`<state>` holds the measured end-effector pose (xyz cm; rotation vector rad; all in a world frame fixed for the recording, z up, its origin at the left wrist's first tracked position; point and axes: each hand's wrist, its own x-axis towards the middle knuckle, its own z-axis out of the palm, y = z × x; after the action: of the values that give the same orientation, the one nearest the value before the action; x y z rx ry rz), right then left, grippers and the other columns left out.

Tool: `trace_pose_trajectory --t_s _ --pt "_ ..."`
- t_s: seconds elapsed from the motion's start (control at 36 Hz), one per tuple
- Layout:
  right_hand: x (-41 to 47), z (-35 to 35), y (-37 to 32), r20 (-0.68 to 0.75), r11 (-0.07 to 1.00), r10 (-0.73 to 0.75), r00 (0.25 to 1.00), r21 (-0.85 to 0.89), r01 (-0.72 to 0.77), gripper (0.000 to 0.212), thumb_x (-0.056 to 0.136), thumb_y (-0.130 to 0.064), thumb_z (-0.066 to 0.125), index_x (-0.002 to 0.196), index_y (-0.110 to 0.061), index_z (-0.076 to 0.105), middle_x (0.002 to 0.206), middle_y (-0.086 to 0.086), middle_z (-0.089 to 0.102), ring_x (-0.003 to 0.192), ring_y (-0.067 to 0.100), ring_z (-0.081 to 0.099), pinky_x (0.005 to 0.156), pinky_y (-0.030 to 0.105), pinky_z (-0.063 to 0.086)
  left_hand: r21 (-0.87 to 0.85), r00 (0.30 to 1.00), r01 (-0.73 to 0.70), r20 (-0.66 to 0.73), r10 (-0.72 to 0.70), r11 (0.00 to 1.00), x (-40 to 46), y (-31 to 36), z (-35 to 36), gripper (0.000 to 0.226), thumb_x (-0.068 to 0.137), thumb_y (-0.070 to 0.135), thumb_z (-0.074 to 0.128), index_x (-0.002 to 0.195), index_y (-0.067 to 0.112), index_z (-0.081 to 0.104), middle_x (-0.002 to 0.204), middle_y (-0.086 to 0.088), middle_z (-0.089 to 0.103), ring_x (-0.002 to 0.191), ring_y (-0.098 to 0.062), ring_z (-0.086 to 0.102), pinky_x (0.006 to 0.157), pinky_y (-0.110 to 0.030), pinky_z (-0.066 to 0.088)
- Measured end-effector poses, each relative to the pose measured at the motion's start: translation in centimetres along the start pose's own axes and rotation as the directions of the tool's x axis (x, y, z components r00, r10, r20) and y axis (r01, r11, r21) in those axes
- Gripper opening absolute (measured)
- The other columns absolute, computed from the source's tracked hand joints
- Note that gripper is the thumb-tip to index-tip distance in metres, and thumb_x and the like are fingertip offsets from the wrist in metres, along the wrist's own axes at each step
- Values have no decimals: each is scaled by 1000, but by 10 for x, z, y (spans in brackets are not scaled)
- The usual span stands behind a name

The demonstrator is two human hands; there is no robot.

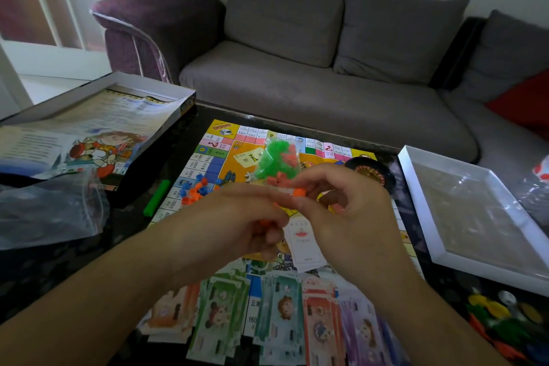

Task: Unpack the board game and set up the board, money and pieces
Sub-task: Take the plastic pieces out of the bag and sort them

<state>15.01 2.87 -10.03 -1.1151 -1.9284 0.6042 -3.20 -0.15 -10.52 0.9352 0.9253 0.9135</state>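
The game board (219,154) lies unfolded on the dark table. Above its middle my left hand (237,220) curls round small orange pieces, and my right hand (341,205) pinches an orange piece (298,192) at its fingertips. A clear bag of green and pink pieces (274,162) lies on the board just beyond my hands. Loose blue and orange pieces (196,189) sit at the board's left edge. Stacks of paper money (279,318) in several colours lie in a row along the near edge. A white card pile (303,242) lies under my hands.
The open game box (124,80) with a printed sheet stands at the left, an empty plastic bag (50,211) in front of it. A green stick (157,197) lies beside the board. A white box tray (416,187) sits right, a black roulette wheel (371,175) beside it, coloured tokens (502,321) near right. A sofa (312,92) stands behind.
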Motion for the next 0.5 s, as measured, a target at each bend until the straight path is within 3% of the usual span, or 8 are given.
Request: trace_pose_trajectory --t_s 0.11,0.31,0.36,0.44,0.5 --pt "1 -7 -4 74 964 131 989 224 -144 23 86 1 80 94 -21 79 89 -6 78 89 12 75 80 27 62 281 995 -94 4 97 955 -4 -2 -1 34 108 -2 44 117 16 71 92 -11 74 72 -19 65 63 -26 53" --pt "-2 -7 -10 136 929 146 980 323 -183 23 86 7 78 95 -14 76 88 -3 80 85 12 76 77 22 60 386 978 -194 11 206 902 -6 -3 1 32 108 -1 43 126 15 63 100 -13 76 84 -29 75 72 -31 61" --pt "-2 -7 -9 130 937 145 981 301 -178 20 85 5 79 91 -14 74 87 -4 79 89 11 75 77 26 60 403 978 -200 26 208 893 -7 -2 1 33 108 -2 43 128 12 64 101 -14 76 83 -28 75 73 -30 61" --pt "-1 -7 -9 144 939 164 976 282 -199 19 85 2 81 86 -16 75 87 -5 80 107 10 73 91 39 59 463 976 -206 31 216 862 -9 0 -1 36 108 -2 43 132 14 64 99 -11 76 79 -22 73 70 -26 58" --pt "-1 -7 -10 153 930 177 972 298 -217 20 83 3 82 85 -15 76 87 -3 80 107 14 74 93 44 61 507 974 -212 34 226 835 -10 0 -1 38 108 -2 43 134 16 63 99 -9 75 78 -19 72 68 -25 57"
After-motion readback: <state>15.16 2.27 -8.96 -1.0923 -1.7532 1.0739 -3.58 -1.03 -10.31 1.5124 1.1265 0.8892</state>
